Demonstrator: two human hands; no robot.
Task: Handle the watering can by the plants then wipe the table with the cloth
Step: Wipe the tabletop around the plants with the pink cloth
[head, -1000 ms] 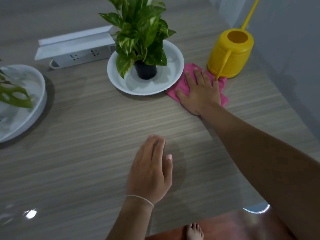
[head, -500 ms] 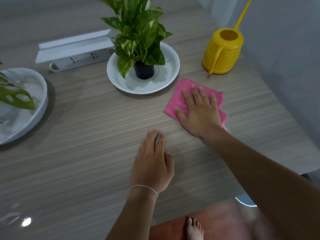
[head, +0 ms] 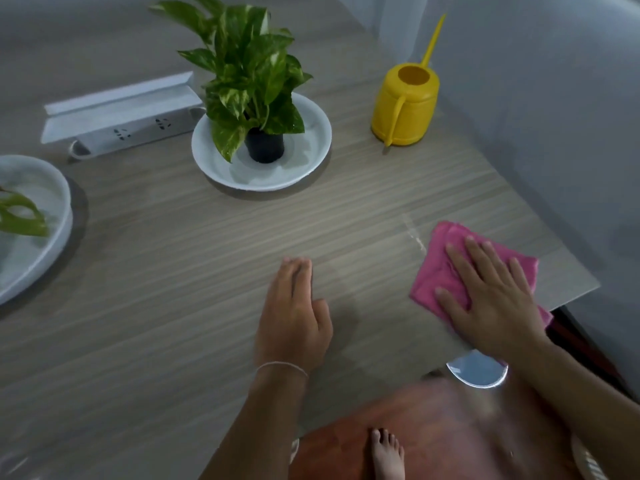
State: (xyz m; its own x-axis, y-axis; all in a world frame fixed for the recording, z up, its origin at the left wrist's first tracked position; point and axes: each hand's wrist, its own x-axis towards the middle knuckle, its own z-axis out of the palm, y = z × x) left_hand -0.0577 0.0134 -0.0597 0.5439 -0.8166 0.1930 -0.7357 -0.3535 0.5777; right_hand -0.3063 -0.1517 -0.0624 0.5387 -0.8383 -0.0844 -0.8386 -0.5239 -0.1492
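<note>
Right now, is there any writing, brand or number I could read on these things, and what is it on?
None can be read.
Watering can: plain yellow, no label showing.
Power strip: only socket holes, no legible marking.
Cloth, plant pot and dish: no print visible.

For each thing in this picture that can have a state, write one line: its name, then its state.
Watering can: upright, set down on the table, not held.
Pink cloth: flat, pressed under the right hand, at the table's near right corner.
Left hand: open, flat on the table.
Potted plant: upright in its white dish.
Power strip: nothing plugged in.
</note>
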